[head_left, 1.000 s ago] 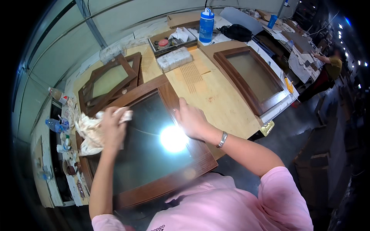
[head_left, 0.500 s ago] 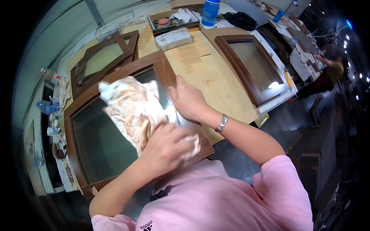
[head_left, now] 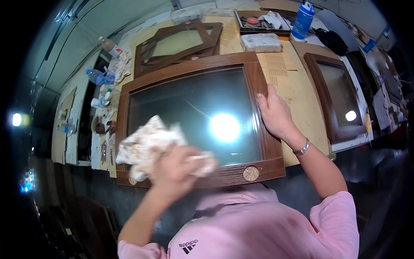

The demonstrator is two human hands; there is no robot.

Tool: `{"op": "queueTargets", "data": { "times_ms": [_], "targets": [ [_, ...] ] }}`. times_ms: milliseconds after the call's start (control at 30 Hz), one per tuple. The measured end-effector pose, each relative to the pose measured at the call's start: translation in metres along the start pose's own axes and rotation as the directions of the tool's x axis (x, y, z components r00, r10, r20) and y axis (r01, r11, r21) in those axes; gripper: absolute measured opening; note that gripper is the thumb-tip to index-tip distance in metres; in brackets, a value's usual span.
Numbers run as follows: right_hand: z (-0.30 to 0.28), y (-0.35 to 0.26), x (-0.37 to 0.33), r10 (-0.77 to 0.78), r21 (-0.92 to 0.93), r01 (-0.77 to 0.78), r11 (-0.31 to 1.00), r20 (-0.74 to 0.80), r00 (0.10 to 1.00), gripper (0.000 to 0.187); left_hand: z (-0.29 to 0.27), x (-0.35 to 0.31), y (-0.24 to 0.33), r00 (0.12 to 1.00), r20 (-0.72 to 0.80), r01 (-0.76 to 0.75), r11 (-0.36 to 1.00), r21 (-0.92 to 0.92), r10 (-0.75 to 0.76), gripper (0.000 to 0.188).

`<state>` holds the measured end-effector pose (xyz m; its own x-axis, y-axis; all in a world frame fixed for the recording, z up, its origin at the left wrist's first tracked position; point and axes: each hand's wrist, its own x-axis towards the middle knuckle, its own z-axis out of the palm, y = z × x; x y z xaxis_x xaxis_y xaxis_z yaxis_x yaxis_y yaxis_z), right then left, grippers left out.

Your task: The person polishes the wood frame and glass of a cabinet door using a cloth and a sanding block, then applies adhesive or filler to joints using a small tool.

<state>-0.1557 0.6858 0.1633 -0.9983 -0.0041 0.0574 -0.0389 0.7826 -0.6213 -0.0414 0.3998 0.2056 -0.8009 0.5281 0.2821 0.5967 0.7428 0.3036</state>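
A brown wooden cabinet door [head_left: 271, 153] with a dark glass pane is in front of me, its near edge close to my body. My left hand [head_left: 176, 168], smeared by motion, is closed on a crumpled, brown-stained white rag [head_left: 144, 142]. The rag lies over the door's lower left corner and part of the glass. At the door's right side, my right hand [head_left: 276, 114] grips the frame, thumb on the front face; its other fingers are mostly hidden. A round recess [head_left: 251, 173] showing bare board marks the near rail. A bright lamp reflection covers part of the glass.
More framed doors [head_left: 144, 58] are stacked behind on the table, and another glazed door [head_left: 312, 75] lies right. At the back are a wrapped white block [head_left: 261, 43], a tray [head_left: 248, 30] and a blue bottle [head_left: 303, 21]. Plastic bottles [head_left: 95, 77] line the left edge.
The rag and my left hand have moved from across the door's upper right to its near left corner. The view has turned left. My right hand stays on the right side of the frame.
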Motion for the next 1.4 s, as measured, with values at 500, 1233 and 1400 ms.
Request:
{"op": "queueTargets", "data": {
  "times_ms": [500, 1233, 1400],
  "targets": [
    [0.003, -0.001, -0.003, -0.028, 0.055, 0.028, 0.998, -0.006, 1.0, 0.047, -0.041, -0.056, -0.067, 0.963, -0.078, 0.27, 0.925, 0.267, -0.258, 0.03],
    [-0.009, -0.015, -0.011, -0.085, -0.15, 0.063, 0.987, -0.149, 0.985, 0.078, -0.104, 0.036, -0.133, 0.874, -0.486, -0.022, 0.995, -0.094, -0.026, 0.034],
    [0.013, -0.109, -0.02, -0.309, 0.791, 0.188, 0.582, 0.002, 0.951, 0.092, -0.09, 0.04, -0.049, 0.838, -0.293, -0.537, 0.787, -0.304, 0.46, 0.07]
  ]
}}
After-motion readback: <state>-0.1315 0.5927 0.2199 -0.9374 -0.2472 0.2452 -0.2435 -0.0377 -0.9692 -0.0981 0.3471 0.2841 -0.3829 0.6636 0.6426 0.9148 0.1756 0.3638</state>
